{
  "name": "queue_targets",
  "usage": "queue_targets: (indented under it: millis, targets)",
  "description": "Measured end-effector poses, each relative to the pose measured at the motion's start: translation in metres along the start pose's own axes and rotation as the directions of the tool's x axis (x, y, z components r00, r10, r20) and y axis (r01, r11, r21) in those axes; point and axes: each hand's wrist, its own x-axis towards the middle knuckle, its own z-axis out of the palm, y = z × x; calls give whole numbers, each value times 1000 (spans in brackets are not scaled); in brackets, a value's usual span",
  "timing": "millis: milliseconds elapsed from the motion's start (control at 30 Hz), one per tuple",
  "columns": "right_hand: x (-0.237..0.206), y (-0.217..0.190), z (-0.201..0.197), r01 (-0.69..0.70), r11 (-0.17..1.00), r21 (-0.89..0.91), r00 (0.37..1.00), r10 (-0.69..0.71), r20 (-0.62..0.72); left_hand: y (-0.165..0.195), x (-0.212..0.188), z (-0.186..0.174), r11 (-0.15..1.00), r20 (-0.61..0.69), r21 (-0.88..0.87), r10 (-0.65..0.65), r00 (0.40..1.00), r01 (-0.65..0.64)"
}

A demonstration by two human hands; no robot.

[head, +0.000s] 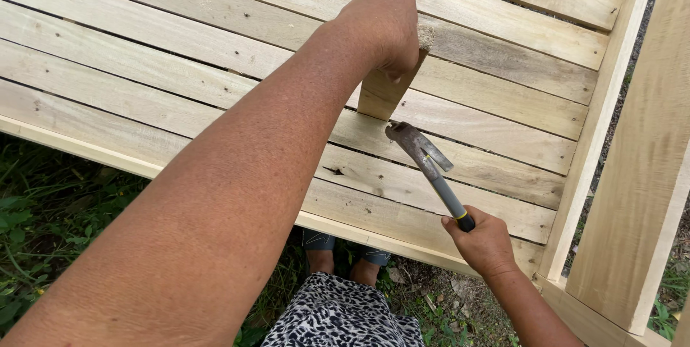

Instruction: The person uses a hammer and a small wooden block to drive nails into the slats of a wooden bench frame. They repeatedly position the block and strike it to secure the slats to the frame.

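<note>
My left hand (384, 27) grips a short wooden block (384, 92) and holds it upright on the slatted wooden panel (180, 52). My right hand (485, 243) holds a claw hammer (425, 160) by its grey handle. The hammer's metal head sits just below the foot of the block, close to the slats. My left forearm crosses the frame from the lower left and hides part of the panel.
A pale wooden frame post (600, 117) and a wider board (640, 174) run along the right side. Grass and soil (50, 210) lie below the panel's front edge. My feet and a patterned skirt (341, 314) show at the bottom.
</note>
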Motion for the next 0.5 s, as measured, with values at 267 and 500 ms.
queue_targets:
  millis: [267, 500]
  targets:
    - [20, -15, 19, -24, 1000, -2, 1000, 24, 9, -5, -7, -4, 1000, 13, -13, -2, 1000, 2]
    - [11, -16, 11, -64, 998, -13, 996, 65, 66, -6, -11, -4, 998, 29, -24, -53, 998, 54]
